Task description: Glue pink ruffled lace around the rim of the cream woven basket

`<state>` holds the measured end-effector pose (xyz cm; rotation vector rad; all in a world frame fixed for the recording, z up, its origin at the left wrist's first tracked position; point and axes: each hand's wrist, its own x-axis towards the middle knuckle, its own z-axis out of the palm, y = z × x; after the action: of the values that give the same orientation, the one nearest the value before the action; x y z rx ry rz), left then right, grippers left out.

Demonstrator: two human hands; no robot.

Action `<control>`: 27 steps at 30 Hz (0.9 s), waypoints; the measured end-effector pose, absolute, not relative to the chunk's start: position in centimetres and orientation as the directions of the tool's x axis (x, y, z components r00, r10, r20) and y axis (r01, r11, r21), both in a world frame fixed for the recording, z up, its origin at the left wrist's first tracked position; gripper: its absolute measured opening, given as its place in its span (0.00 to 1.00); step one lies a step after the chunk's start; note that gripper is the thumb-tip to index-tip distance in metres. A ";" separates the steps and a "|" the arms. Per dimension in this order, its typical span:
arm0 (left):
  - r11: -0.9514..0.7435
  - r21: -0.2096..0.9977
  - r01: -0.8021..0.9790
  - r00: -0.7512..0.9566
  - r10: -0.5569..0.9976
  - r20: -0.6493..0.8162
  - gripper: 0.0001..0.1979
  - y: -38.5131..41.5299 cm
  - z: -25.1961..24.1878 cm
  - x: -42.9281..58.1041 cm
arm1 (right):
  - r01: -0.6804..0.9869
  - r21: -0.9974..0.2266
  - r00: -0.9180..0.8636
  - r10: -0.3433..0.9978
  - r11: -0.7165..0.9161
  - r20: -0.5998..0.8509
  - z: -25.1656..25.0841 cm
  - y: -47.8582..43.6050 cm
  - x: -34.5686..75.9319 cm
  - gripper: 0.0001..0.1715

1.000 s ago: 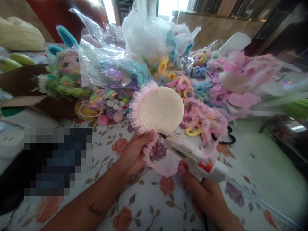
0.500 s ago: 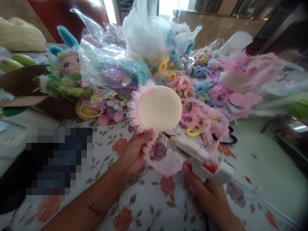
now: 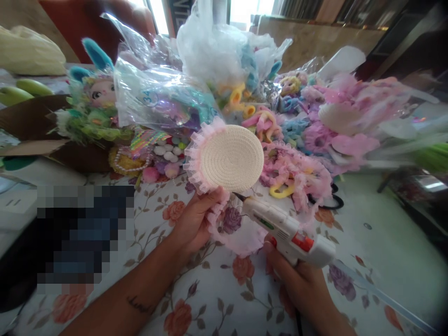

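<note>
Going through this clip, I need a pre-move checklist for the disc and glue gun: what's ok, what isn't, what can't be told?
1. Left hand gripping the woven disc at its lower-left edge: ok.
2. Right hand around the handle of the glue gun: ok.
3. Nozzle pointing toward the disc's lower edge: ok.
4. Nozzle well clear of the left thumb: not ok, in my judgement; the tip looks close to it.
5. Pink lace all round the rim: not ok; it lines the left side, while the right rim is bare.
6. Glue gun hot: cannot tell.
</note>
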<state>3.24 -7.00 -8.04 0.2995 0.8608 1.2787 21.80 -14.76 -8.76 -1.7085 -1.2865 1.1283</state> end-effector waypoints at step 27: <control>0.288 0.658 -0.695 -0.004 0.915 -0.404 0.20 -6.8 -7.9 3.2 | 0.381 -0.887 0.164 0.964 -0.260 -0.211 -8.6 -14.5 21.9 0.23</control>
<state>3.25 -6.84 -7.94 0.3023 0.9050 1.2980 21.93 -14.53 -8.62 -1.7525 -1.2854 1.0716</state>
